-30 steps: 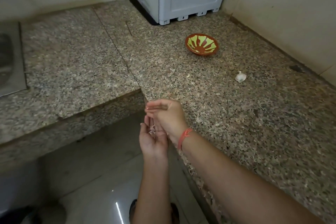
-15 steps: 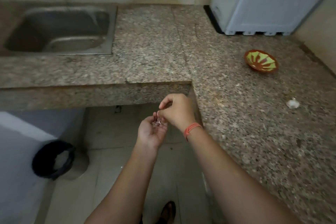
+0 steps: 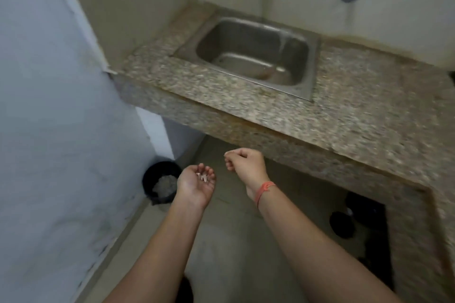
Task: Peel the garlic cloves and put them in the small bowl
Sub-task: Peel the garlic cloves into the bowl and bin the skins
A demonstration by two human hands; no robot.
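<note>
A few pale, papery garlic peels (image 3: 202,176) are cupped in the upturned palm of the left hand (image 3: 195,187), near the fingers; individual pieces are too blurred to be counted.

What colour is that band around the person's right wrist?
Orange-red. The wrist band is a thin cord tied just below the right hand, seen clearly in the head view.

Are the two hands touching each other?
Apart. The head view shows bare floor between the left hand, palm up with small pale bits resting on it, and the loosely curled right hand.
</note>
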